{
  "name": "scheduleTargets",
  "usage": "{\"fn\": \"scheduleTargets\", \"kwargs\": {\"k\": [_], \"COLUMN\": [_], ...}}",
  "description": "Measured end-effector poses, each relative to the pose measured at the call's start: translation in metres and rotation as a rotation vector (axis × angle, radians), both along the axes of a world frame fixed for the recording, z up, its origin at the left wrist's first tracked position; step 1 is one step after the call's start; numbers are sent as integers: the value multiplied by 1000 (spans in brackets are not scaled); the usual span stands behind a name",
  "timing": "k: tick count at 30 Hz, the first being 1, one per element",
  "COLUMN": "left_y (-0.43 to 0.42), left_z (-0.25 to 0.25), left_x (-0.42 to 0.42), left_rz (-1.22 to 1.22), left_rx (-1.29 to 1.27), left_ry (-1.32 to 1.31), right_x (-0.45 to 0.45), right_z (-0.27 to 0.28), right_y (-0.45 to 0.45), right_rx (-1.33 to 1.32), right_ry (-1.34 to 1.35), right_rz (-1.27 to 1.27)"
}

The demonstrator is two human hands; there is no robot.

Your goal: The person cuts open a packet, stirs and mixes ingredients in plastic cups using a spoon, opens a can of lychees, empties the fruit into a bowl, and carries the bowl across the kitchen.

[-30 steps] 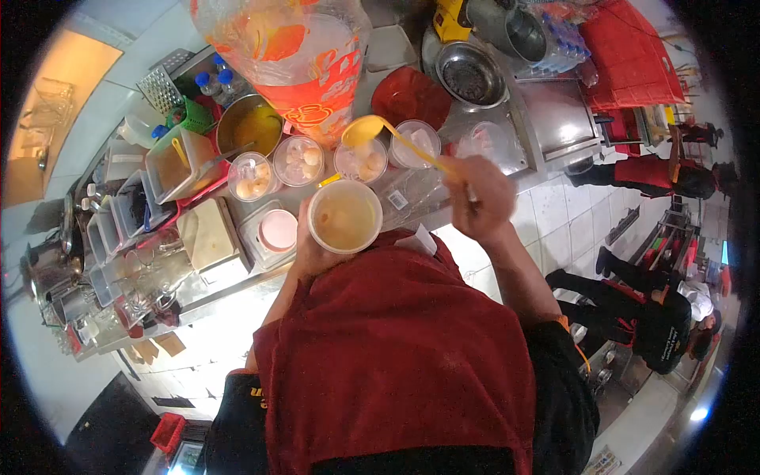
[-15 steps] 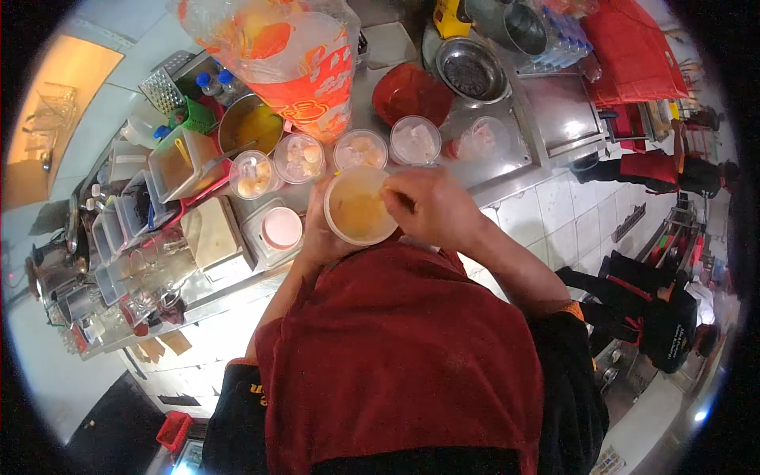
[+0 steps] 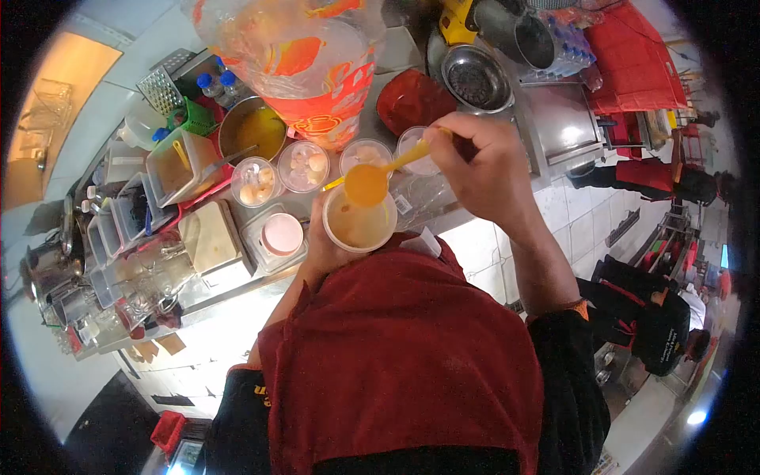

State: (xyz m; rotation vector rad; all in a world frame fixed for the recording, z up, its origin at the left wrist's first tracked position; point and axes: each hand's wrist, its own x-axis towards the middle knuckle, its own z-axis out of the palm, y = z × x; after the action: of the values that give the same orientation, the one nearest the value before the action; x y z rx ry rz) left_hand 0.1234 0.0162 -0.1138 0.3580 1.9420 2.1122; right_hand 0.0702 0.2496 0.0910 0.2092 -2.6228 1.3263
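Note:
A white tub (image 3: 360, 226) of cloudy yellowish liquid is held near my chest, with my left hand (image 3: 320, 245) wrapped round its left side. My right hand (image 3: 487, 162) is closed on the handle of a yellow ladle (image 3: 366, 185), whose bowl hangs over the tub's rim. Behind the tub stand clear cups: one (image 3: 256, 182) and another (image 3: 304, 166) hold pale round pieces, a third (image 3: 366, 154) is partly behind the ladle, and a fourth (image 3: 417, 149) is partly behind my right hand.
A large plastic bag (image 3: 317, 71) with orange print stands behind the cups. Beside it are a pot (image 3: 253, 131) of yellow liquid, a red bowl (image 3: 415, 103) and a metal bowl (image 3: 476, 77). A pink-topped tub (image 3: 282, 233) sits at the left. Another person (image 3: 657, 317) stands far right.
The ladle went down into the tub with my right hand close over it, then came up again above the rim. The tub shifted slightly right with my left hand.

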Motion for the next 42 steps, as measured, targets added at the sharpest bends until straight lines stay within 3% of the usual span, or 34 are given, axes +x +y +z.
{"fn": "scheduleTargets", "kwargs": {"k": [4, 6, 9, 10, 12, 16, 18, 22, 25, 28, 30, 33, 38, 42], "left_y": [-7, -9, -9, -8, -7, -9, -9, -11, -8, -7, -3, -1, -2, -5], "left_z": [-1, -1, 5, 8, 6, -5, 12, -10, -3, -1, 7, 12, 10, 7], "left_x": [-1, -1, -3, -2, -2, -9, -6, -9, -10, -11, -10, -10, -8, -6], "left_rz": [17, 17, 6, 2, -11, 3, 12, -133, -42, -42, -35, -66, -62, -40], "left_rx": [20, 36, 41, 43, 104, 493, -86, -170, -127, -343, -117, -76, -36, -15], "left_ry": [5, -20, -90, -129, -272, -833, 94, 69, 123, 234, 127, 60, 17, -3], "right_x": [-2, 2, 22, 24, 30, 58, 65, 65, 54, 41, 35, 26, 12, 10], "right_z": [-18, -44, -69, -78, -77, -53, -44, -66, -83, -81, -66, -43, 0, -10], "right_y": [-6, -6, -12, -11, -6, 2, -6, -21, -25, -24, -20, -15, -9, -9], "right_rx": [73, 332, 470, 455, 439, 335, 278, 299, 279, 120, -3, -41, -15, 92], "right_ry": [38, 259, 168, 257, 347, 437, 355, 175, 78, 35, -146, -262, -140, 48], "right_rz": [-26, 153, 224, 256, 252, 190, 272, 378, 366, 260, 84, -18, -90, -90]}}
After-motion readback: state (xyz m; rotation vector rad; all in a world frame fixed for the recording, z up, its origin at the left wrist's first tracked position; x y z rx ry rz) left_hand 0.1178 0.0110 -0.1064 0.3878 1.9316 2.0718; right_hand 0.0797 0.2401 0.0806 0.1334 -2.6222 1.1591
